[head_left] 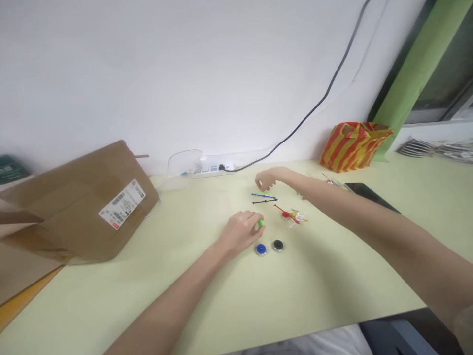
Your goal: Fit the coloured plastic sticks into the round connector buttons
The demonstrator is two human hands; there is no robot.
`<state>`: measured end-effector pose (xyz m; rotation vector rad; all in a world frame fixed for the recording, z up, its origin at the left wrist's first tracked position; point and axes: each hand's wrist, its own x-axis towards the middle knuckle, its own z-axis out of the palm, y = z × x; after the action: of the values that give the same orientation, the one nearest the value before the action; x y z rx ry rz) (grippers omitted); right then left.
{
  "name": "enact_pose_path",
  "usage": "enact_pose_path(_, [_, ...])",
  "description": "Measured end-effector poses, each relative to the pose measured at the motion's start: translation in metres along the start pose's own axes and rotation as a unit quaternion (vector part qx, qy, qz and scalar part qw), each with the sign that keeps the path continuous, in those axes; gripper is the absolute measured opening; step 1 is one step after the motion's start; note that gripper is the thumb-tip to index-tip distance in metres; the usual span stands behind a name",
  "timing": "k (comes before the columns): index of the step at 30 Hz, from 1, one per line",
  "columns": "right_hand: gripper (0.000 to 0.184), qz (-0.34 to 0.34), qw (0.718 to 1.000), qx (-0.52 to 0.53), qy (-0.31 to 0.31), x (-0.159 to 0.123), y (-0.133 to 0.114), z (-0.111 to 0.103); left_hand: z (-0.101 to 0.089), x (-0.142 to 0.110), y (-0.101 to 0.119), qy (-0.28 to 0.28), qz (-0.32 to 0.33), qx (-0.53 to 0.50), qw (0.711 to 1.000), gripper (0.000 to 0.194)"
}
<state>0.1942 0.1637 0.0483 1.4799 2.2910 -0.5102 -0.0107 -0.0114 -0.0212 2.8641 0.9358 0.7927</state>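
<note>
My left hand (240,229) rests low over the table, fingers curled around a small bright green round piece (260,223), mostly covered by them. Farther back, my right hand (266,178) has its fingers pinched and pointing down; what is between them is too small to make out. Just below it lie a thin blue plastic pointer (264,196) and a black pointer (265,201), side by side. A blue disc on a clear base (260,249) and a similar black disc (278,245) sit nearer me. Right of the pointers is a red pointer (287,215) among yellow and white pieces.
A cardboard box (84,207) with a label stands at the left. Against the wall are a power strip (210,167) and a black cable (306,116). A red-and-yellow striped bag (351,147) and a dark flat object (371,196) lie to the right.
</note>
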Motion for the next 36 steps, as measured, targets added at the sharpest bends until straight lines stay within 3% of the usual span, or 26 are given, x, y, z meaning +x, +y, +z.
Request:
enact_pose_path(11, [0.025,0.007,1.0,0.024,-0.007,-0.021,0.002,0.013,0.002,0.002,0.003,-0.021,0.002,0.012,1.0,0.007])
enact_pose_path(16, [0.058,0.002,1.0,-0.01,-0.017,-0.025,0.002,0.012,0.002,0.002,0.001,-0.017,-0.013,-0.001,1.0,0.01])
enact_pose_path(18, [0.063,-0.005,0.999,-0.048,-0.008,-0.023,0.001,0.014,0.001,0.003,0.001,-0.015,-0.017,-0.007,1.0,0.011])
enact_pose_path(25, [0.045,-0.057,0.994,-0.089,0.019,-0.024,-0.008,0.023,-0.005,0.005,0.004,0.009,-0.041,-0.021,0.999,0.016])
enact_pose_path(32, [0.035,-0.055,0.994,-0.081,0.04,-0.051,-0.014,0.025,-0.007,0.006,0.005,0.01,-0.07,-0.026,0.997,0.019])
enact_pose_path(36, [0.033,-0.097,0.987,-0.015,0.123,-0.082,-0.007,0.033,-0.005,0.006,0.006,0.014,-0.107,-0.044,0.993,0.016])
